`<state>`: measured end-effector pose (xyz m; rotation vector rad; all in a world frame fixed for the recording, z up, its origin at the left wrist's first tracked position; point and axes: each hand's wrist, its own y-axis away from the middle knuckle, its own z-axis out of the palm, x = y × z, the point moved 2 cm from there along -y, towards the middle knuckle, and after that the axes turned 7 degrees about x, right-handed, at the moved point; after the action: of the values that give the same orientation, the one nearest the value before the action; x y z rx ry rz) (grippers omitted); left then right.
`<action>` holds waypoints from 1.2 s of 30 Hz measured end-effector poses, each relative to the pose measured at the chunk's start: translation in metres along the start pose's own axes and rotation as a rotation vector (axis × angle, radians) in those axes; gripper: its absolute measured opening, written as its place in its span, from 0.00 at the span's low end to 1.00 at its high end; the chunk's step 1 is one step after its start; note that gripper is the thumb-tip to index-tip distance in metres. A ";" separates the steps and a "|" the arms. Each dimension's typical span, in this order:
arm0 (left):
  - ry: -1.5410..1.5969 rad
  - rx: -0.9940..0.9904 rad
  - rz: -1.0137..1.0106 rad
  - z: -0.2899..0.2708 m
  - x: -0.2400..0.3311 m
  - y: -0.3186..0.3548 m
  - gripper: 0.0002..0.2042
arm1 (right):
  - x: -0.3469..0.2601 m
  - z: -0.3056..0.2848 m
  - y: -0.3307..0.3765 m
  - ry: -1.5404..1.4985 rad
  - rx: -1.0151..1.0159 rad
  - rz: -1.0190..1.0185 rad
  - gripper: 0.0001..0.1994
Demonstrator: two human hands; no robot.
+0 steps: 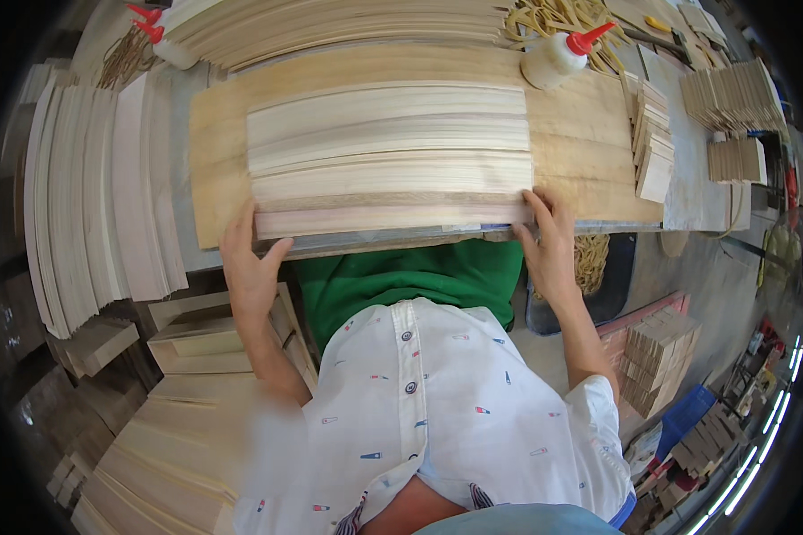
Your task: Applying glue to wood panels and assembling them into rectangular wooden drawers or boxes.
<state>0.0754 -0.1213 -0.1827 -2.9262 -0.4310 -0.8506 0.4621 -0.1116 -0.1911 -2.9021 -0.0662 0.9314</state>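
Note:
A set of pale wooden strips [388, 160] lies edge to edge on a wide plywood board [589, 152] on the bench in front of me. One darker strip runs near its front. My left hand [252, 263] holds the front left corner, fingers along the end and thumb at the near edge. At the front right corner, my right hand [549, 239] grips the same set, its fingers bent at the end and thumb by the near edge. The undersides of the strips are hidden.
A glue bottle [553, 61] with a red nozzle stands behind right; another glue bottle [165, 46] is at far left. Long boards [85, 196] are stacked left, more strips [330, 31] behind. Small wooden pieces [653, 147] lie right. A dark tub [616, 285] sits below the bench.

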 end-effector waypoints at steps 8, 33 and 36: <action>0.060 -0.122 0.161 0.004 0.001 -0.028 0.50 | 0.008 -0.011 -0.043 0.050 -0.165 -0.155 0.47; 0.136 -0.097 0.219 0.015 -0.012 -0.044 0.51 | 0.020 -0.003 -0.061 -0.007 -0.286 -0.197 0.47; 0.126 -0.108 0.214 0.013 -0.008 -0.046 0.51 | 0.021 -0.001 -0.059 0.006 -0.259 -0.220 0.47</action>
<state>0.0623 -0.0773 -0.1988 -2.9207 -0.0630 -1.0480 0.4792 -0.0515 -0.1963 -3.0428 -0.5325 0.9365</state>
